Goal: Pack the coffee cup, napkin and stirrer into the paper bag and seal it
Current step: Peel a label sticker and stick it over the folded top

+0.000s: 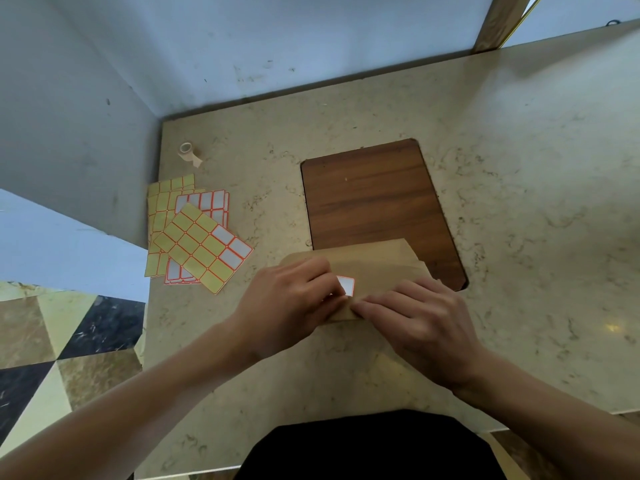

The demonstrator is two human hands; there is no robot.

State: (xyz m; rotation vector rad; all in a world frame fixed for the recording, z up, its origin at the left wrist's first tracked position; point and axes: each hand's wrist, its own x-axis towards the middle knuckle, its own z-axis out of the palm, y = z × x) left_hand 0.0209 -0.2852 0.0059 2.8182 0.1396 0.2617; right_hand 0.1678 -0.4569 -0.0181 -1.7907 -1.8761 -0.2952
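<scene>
A brown paper bag (374, 259) lies on the counter with its top folded over toward me. A white sticker with a red border (346, 285) sits on the folded flap. My left hand (291, 303) presses on the sticker's left side, fingers curled over it. From the right, my right hand (415, 320) rests on the bag, fingertips at the fold just below the sticker. The cup, napkin and stirrer are not visible.
Sheets of yellow and white red-bordered stickers (197, 237) lie in a loose pile at the left of the marble counter (519, 168). A small tape roll (187, 152) stands near the back left corner. A wooden inset panel (374, 195) sits behind the bag. Walls close off the back and left.
</scene>
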